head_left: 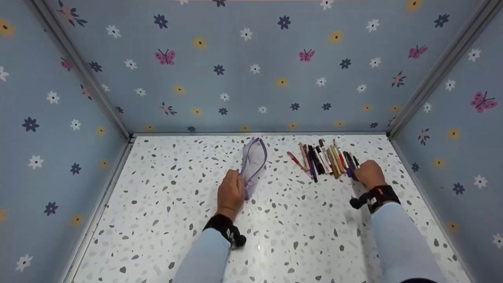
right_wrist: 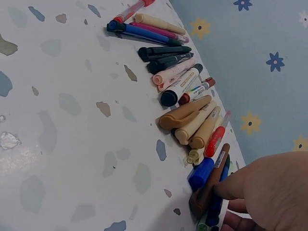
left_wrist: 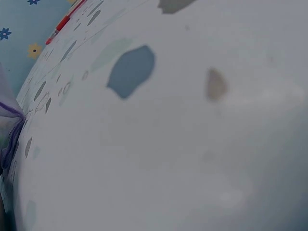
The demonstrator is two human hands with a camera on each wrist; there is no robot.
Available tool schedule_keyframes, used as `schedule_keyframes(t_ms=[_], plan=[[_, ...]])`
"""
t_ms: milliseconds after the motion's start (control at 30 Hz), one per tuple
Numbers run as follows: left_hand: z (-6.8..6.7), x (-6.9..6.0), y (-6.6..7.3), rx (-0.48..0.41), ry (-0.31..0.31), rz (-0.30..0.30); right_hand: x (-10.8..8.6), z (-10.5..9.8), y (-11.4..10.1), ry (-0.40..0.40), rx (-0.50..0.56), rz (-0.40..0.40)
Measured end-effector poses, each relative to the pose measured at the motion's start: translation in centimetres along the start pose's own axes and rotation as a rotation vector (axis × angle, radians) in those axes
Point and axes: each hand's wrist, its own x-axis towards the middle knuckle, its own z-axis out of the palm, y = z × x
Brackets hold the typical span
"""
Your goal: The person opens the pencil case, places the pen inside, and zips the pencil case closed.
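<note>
My left hand (head_left: 231, 192) holds the near side of a purple see-through zip pouch (head_left: 256, 157), which stands with its mouth gaping. In the left wrist view only an edge of the pouch (left_wrist: 12, 130) shows, and the hand is almost wholly out of sight. At the right end of a row of pens and markers, my right hand (head_left: 370, 174) bends over the last few. Its thumb lies against a brown pen (right_wrist: 211, 180) and a blue pen (right_wrist: 217, 204), with curled fingers on their far side. How many pens it grips is partly hidden.
A red pen (head_left: 299, 165) lies aslant at the row's left end. Further along are a white marker (right_wrist: 182, 86), tan markers (right_wrist: 185, 113) and black ones (right_wrist: 166, 57). The speckled white tabletop (head_left: 177, 220) is bordered by flowered panels (head_left: 251, 90) at back and sides.
</note>
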Motion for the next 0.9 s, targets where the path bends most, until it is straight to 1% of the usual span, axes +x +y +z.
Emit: schedule_keyframes(t_ms=[100, 233, 333, 500, 567, 700, 900], plan=[[0.0, -0.1, 0.0, 0.0, -0.002, -0.006, -0.1, 0.0, 0.3, 0.0, 0.052, -0.002], [0.0, -0.2, 0.0, -0.004, -0.021, -0.024, -0.6, 0.0, 0.6, 0.011, 0.118, 0.024], [0.0, -0.2, 0.1, -0.006, -0.024, -0.03, -0.7, -0.1, 0.6, 0.025, 0.115, 0.031], [-0.1, -0.2, 0.1, -0.001, -0.007, -0.016, -0.7, -0.2, 0.4, 0.059, 0.084, 0.035], [0.0, -0.2, 0.0, 0.002, -0.003, -0.01, -0.7, -0.2, 0.2, 0.067, 0.077, 0.029], [-0.1, -0.1, 0.1, 0.005, -0.002, -0.01, -0.7, -0.5, -0.6, 0.056, 0.107, 0.012], [-0.1, 0.0, 0.1, 0.002, -0.006, -0.017, -0.5, -0.4, -2.5, 0.008, 0.23, 0.022]])
